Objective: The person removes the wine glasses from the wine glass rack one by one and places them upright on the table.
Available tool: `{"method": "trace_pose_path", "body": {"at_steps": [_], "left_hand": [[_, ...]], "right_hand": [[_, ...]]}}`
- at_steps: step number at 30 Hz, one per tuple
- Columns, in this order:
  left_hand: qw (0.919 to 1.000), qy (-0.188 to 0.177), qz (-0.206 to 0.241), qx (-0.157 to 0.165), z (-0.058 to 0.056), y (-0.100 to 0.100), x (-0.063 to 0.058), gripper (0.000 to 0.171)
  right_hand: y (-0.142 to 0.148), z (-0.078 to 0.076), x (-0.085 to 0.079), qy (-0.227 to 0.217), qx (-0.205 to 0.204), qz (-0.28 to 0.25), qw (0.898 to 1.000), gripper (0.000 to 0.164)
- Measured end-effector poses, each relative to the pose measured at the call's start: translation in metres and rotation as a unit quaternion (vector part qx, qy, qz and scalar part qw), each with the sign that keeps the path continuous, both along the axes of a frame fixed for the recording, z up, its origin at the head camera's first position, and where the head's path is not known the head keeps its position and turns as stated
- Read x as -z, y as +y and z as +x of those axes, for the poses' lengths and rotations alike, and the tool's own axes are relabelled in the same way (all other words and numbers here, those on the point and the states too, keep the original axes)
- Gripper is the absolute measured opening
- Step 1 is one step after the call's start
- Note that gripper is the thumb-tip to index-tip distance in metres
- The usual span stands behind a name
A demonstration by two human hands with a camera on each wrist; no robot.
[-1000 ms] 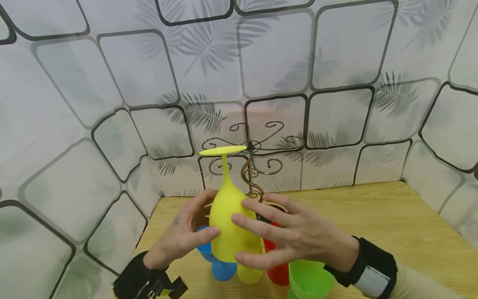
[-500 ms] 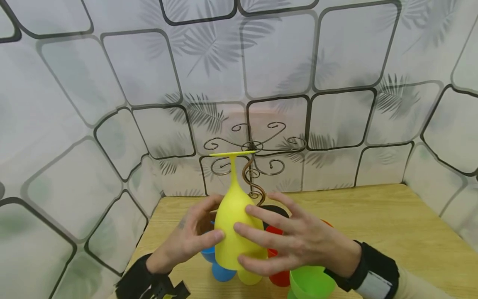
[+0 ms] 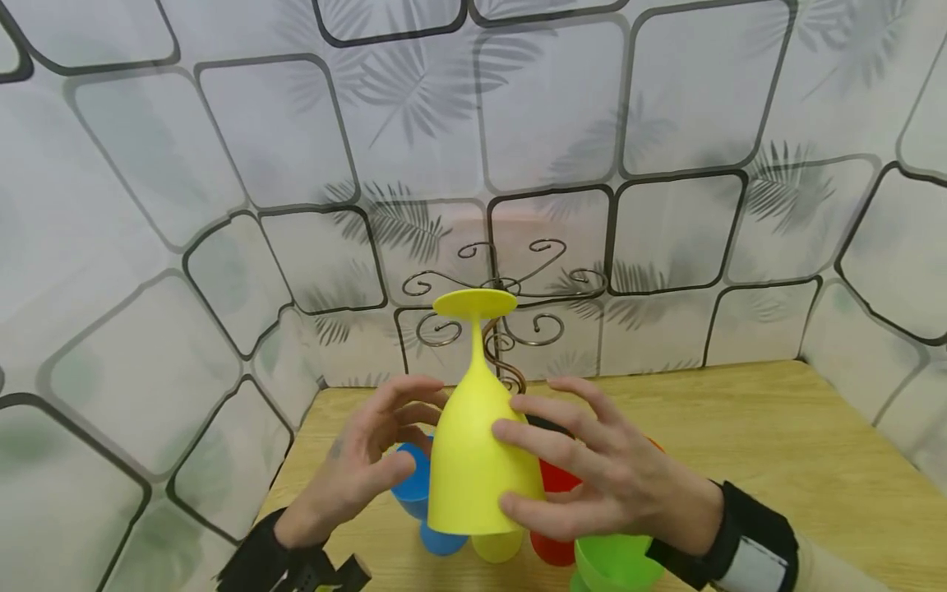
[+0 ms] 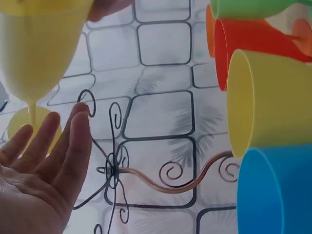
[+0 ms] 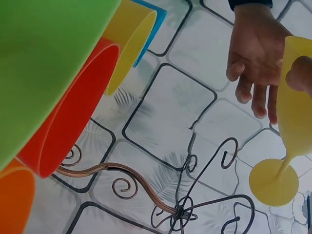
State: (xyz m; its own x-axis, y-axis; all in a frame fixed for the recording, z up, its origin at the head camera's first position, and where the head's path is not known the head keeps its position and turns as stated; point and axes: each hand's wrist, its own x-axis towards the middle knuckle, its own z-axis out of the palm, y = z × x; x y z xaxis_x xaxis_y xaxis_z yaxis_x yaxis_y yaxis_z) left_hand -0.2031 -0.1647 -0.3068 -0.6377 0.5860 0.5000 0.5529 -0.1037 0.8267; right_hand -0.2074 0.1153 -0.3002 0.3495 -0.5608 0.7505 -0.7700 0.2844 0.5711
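Observation:
A yellow plastic goblet [image 3: 477, 460] hangs upside down in the air in the head view, its foot on top and its rim downward. My right hand [image 3: 607, 469] holds it by the bowl's right side, thumb below and fingers higher up. On the other side my left hand [image 3: 362, 452] is apart from the bowl, its fingers loosely bent. The left wrist view has the left hand [image 4: 44, 185] palm up beside the stem, holding nothing. Below the goblet stand a blue goblet [image 3: 412, 478], another yellow one [image 3: 497, 546], a red one [image 3: 553, 549] and a green one [image 3: 617, 563].
Behind the goblets rises a metal stand with curled wire arms [image 3: 547, 296] and a twisted copper-coloured stem. An orange goblet [image 5: 17, 200] shows beside the red one in the right wrist view. Wood-grain tabletop [image 3: 747, 436] extends right; patterned cloth [image 3: 547, 107] encloses the back and sides.
The goblet has moved slightly right and its foot has tipped to show more of its face. My left thumb and fingers have come away from the bowl; the right hand keeps hold.

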Motion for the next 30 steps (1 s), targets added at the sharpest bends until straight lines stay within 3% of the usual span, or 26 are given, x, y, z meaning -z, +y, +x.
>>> {"method": "trace_pose_path", "body": {"at_steps": [4,7,10,11,13,17,18,20,25,30], "left_hand": [[0.993,0.112,0.003,-0.037,0.0,0.001,-0.003,0.066],[0.9777,0.204,0.016,-0.047,-0.002,0.002,-0.006,0.078],[0.9597,0.274,0.028,-0.056,-0.004,0.003,-0.01,0.086],[0.9516,0.3,0.026,-0.063,-0.005,0.002,-0.012,0.086],[0.9279,0.362,0.012,-0.087,-0.007,0.003,-0.014,0.082],[0.8659,0.481,-0.018,-0.138,-0.01,0.004,-0.019,0.069],[0.8538,0.499,-0.025,-0.148,-0.01,0.005,-0.02,0.066],[0.8401,0.519,-0.033,-0.154,-0.01,0.007,-0.022,0.06],[0.8201,0.548,-0.037,-0.16,-0.009,0.013,-0.024,0.05],[0.8063,0.572,-0.02,-0.149,-0.007,0.022,-0.026,0.043]], "right_hand": [[0.004,0.005,-0.001,-0.038,-0.005,0.001,0.999,0.021],[0.005,0.007,-0.003,-0.046,-0.009,0.004,0.999,0.02],[0.005,0.009,-0.005,-0.049,-0.017,0.001,0.999,0.021],[0.005,0.009,-0.005,-0.05,-0.021,-0.002,0.999,0.024],[0.006,0.009,-0.006,-0.056,-0.029,-0.01,0.998,0.03],[0.007,0.011,-0.006,-0.076,-0.041,-0.019,0.996,0.043],[0.008,0.012,-0.006,-0.082,-0.043,-0.019,0.996,0.046],[0.008,0.013,-0.006,-0.098,-0.046,-0.019,0.994,0.051],[0.007,0.019,-0.006,-0.143,-0.052,-0.027,0.988,0.06],[0.006,0.025,-0.007,-0.171,-0.059,-0.028,0.983,0.066]]}}
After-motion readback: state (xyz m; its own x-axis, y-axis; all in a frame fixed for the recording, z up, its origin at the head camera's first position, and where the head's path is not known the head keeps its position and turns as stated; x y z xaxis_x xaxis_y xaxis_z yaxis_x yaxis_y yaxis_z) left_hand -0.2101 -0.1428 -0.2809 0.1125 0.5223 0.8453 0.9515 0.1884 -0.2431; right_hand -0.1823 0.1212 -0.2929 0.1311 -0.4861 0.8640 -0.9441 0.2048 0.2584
